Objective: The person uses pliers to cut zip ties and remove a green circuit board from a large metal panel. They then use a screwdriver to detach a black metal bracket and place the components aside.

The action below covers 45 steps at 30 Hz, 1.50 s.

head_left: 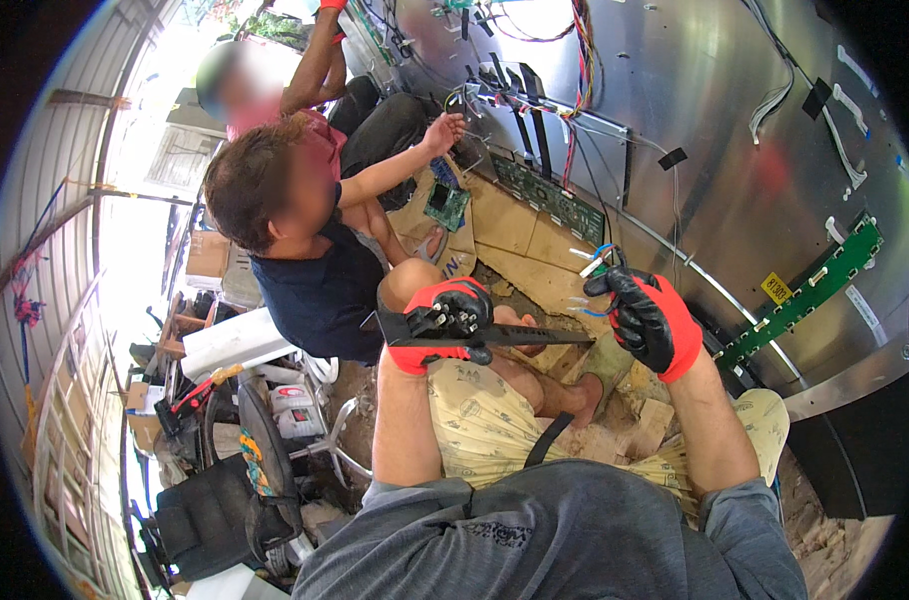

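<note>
My left hand [453, 300], in a red glove with a black palm, is closed on a long narrow black bracket [540, 337]. Dark socket-like parts with metal prongs sit on the bracket at my fingers. Opposite it, my right hand [653, 322], gloved the same way, pinches a small bundle of blue and white wires [597, 262]. Light-tipped wire ends stick out to the left of those fingers. Whether the wires join the bracket cannot be made out. Both hands are above my lap, in front of a large metal panel [710, 215].
Green circuit boards [550, 195] and a long green strip board [810, 290] are along the panel, with loose cables [581, 60]. A co-worker in a dark shirt [310, 285] sits close at left, another person behind. Cardboard [520, 235] covers ground; a black chair [220, 515] lies lower left.
</note>
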Available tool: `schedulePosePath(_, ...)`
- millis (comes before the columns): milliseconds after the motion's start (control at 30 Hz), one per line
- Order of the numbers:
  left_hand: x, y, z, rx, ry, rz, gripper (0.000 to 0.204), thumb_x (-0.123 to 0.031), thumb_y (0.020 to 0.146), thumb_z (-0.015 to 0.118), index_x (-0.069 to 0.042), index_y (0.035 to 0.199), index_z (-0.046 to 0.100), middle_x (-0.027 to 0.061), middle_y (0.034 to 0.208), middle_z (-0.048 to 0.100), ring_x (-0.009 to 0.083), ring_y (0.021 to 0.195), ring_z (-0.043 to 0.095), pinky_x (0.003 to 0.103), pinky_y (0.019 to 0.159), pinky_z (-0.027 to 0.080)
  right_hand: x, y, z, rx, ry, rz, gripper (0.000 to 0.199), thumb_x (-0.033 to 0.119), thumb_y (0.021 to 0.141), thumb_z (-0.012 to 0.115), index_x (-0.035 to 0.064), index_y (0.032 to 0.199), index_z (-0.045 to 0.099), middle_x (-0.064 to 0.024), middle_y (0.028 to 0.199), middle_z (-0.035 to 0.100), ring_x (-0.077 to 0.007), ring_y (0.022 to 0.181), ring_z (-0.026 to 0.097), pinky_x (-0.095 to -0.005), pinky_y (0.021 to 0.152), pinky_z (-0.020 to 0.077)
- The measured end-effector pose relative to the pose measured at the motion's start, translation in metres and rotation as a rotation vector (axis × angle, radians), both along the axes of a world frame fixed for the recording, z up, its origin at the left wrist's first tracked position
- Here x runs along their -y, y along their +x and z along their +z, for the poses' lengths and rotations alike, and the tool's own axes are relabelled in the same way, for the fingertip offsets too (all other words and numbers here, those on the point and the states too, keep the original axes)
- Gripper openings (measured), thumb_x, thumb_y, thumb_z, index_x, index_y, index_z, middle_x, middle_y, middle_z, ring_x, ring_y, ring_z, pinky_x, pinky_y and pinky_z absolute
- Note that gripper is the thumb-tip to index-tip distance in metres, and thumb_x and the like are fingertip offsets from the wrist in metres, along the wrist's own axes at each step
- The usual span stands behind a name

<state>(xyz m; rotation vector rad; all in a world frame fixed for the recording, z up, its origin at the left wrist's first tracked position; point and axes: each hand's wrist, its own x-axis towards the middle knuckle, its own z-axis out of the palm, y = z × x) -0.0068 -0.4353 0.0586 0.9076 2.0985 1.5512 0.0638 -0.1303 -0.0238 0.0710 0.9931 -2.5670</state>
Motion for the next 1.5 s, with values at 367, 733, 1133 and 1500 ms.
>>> schedulePosePath(367,-0.003,0.002,0.007,0.133,0.000,-0.153,0.042,-0.023,0.067,0.080,0.001,0.098,0.063,0.0115,0.099,0.061,0.0264,0.095,0.055,0.038,0.081,0.045,0.003,0.007,-0.005,-0.090,-0.056,-0.005,0.034,0.030,0.095,0.055,-0.0029,0.104,0.060,0.0038,0.058,0.044,-0.0054,0.048,0.038,-0.0226,0.044,0.0285)
schedulePosePath(733,-0.027,0.010,0.014,0.194,-0.136,-0.198,0.026,-0.018,0.078,0.068,0.000,0.096,0.062,0.0110,0.095,0.060,0.0203,0.089,0.059,0.032,0.076,0.049,-0.003,0.022,0.013,-0.353,0.062,-0.049,0.040,0.020,0.082,0.062,-0.0094,0.109,0.062,-0.0001,0.064,0.051,-0.0049,0.052,0.040,-0.0205,0.047,0.0295)
schedulePosePath(1133,-0.031,0.016,0.026,0.141,-0.261,-0.189,0.015,-0.013,0.084,0.061,-0.002,0.094,0.061,0.0094,0.090,0.060,0.0166,0.080,0.062,0.029,0.068,0.053,-0.005,0.024,0.018,-0.365,0.017,0.074,0.040,0.022,0.081,0.063,-0.0028,0.112,0.065,-0.0063,0.099,0.067,-0.0099,0.088,0.058,-0.0254,0.082,0.0458)
schedulePosePath(1500,-0.028,0.001,0.025,-0.176,-0.497,-0.236,0.017,-0.011,0.077,0.065,-0.003,0.091,0.061,0.0060,0.093,0.060,0.0199,0.085,0.060,0.031,0.075,0.050,-0.002,0.021,0.022,-0.310,0.102,-0.029,0.035,0.027,0.083,0.064,-0.0022,0.102,0.066,-0.0010,0.072,0.058,-0.0044,0.057,0.043,-0.0205,0.051,0.0318)
